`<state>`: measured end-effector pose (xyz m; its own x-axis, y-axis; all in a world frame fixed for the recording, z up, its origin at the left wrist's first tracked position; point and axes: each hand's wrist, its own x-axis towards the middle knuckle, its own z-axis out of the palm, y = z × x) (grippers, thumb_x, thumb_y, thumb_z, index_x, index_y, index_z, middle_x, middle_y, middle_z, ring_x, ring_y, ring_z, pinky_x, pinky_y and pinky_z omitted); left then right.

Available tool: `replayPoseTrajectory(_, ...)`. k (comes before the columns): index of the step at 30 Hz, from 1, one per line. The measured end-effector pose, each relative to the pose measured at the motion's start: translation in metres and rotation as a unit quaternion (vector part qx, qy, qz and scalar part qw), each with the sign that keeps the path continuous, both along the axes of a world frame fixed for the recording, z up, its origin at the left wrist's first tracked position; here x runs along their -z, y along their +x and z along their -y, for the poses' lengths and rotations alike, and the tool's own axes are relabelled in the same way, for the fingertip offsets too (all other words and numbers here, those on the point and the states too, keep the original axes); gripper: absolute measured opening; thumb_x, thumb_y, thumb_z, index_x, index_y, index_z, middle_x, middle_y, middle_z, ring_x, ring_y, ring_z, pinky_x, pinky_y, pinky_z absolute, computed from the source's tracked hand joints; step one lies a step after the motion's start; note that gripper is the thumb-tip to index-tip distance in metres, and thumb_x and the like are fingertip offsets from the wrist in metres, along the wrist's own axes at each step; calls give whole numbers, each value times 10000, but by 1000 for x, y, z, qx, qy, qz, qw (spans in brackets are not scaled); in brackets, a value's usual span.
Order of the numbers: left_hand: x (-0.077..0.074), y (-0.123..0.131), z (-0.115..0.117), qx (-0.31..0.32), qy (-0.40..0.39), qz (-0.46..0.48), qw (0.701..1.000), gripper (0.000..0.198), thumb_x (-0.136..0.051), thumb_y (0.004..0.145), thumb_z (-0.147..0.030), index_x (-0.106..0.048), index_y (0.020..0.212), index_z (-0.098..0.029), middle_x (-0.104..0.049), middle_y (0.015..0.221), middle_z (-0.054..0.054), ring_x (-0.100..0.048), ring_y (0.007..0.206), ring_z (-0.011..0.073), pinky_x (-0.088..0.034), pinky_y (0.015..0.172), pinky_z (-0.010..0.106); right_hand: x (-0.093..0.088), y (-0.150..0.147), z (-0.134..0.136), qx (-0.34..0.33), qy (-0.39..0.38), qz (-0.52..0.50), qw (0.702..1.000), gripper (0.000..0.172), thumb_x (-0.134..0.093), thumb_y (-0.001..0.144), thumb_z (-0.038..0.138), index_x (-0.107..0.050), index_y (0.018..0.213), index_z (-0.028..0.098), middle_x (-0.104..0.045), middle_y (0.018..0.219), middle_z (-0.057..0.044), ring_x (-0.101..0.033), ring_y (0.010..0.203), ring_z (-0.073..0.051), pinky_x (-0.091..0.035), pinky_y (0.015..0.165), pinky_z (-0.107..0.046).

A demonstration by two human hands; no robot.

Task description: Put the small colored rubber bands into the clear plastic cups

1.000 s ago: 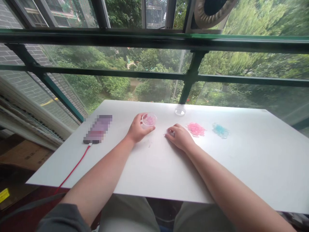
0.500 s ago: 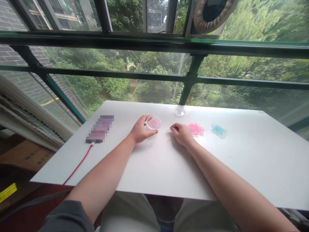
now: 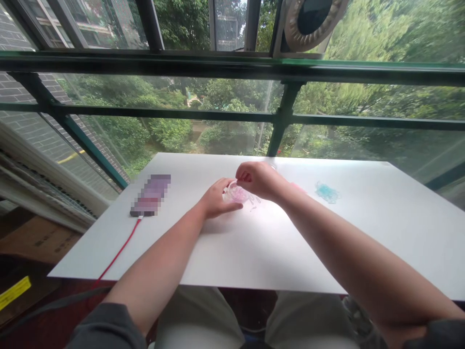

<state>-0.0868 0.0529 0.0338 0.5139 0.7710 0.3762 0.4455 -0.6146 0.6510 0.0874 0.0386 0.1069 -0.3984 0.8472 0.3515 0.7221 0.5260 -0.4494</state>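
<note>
My left hand curls around a clear round container with small pinkish pieces in it, thumb in front and fingers behind. Over the container's right rim hovers my right hand, its fingers pinched together; whatever is in the pinch is too small to make out. Several thin pale loops lie on the table just right of the container. Behind my right wrist, a pile of pink loops is mostly hidden. Farther right sits a pile of teal loops.
A clear round lid at the back of the white table is mostly covered by my right hand. A phone, blurred out, lies on the left with a red cable running over the front edge. Green railing and windows stand behind.
My right hand has risen from the table by the pink pile and moved left over the container. My left hand and the container have shifted slightly right and down in view.
</note>
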Motion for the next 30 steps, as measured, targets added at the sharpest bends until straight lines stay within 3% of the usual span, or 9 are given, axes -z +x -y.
replayPoseTrajectory(3,0,1,1,-12,-10,28,999,635,-685,628,-476,-506,1163,-185,-584,1104,89,-563,990,250,-477,798,339,-3,-1,2,-2,32,-3,999,94,-577,732,138,-611,811,176,-668,744,-21,-602,680,-139,-427,608,-227)
replayPoseTrajectory(6,1,2,0,-42,-8,61,997,623,-678,641,-476,-498,1166,-192,-583,1127,87,-555,1025,248,-469,809,333,-1,6,-1,4,56,-82,995,134,-476,824,173,-586,899,181,-672,790,-27,-607,711,-139,-435,650,-244)
replayPoseTrajectory(8,2,1,-2,-92,5,91,992,613,-681,646,-463,-494,1164,-193,-576,1152,87,-547,1048,245,-460,819,332,5,12,-5,40,67,-144,987,188,-409,862,187,-580,940,176,-665,802,-30,-596,705,-134,-436,660,-252)
replayPoseTrajectory(10,3,-1,-6,-167,28,129,977,593,-680,656,-446,-491,1156,-188,-571,1160,90,-541,1054,241,-452,826,332,18,16,-8,74,39,-141,986,197,-425,852,197,-603,930,165,-650,779,-34,-572,663,-131,-433,644,-256)
replayPoseTrajectory(12,4,-4,-11,-241,48,162,956,569,-671,673,-433,-487,1149,-183,-573,1147,92,-542,1040,234,-449,822,329,35,16,-6,36,-41,-49,997,171,-535,785,201,-646,911,167,-638,790,-37,-544,624,-123,-431,632,-254)
replayPoseTrajectory(14,6,-7,-14,-282,60,177,941,558,-664,684,-432,-482,1147,-179,-575,1131,92,-547,1021,226,-450,810,321,52,11,-2,-75,-105,35,991,315,-634,706,191,-652,1021,193,-624,895,-48,-550,671,-126,-440,664,-250)
replayPoseTrajectory(17,9,-7,-16,-284,70,170,941,577,-674,674,-442,-477,1147,-178,-573,1127,91,-551,1010,223,-452,804,314,71,1,5,-158,-95,89,979,491,-668,672,177,-609,1157,228,-583,981,-69,-558,815,-163,-434,757,-268)
replayPoseTrajectory(23,10,-5,-15,-280,70,159,944,597,-679,670,-456,-467,1156,-182,-571,1131,88,-549,1017,219,-445,829,318,80,-13,3,-162,-41,101,981,165,-580,762,195,-698,876,209,-593,883,-50,-548,821,-158,-411,736,-244)
replayPoseTrajectory(30,12,-5,-14,-267,63,155,949,588,-684,665,-456,-472,1141,-183,-576,1123,86,-551,1014,220,-437,847,332,88,-14,10,-123,24,126,984,134,-486,796,133,-616,784,164,-596,839,-63,-524,797,-166,-387,707,-257)
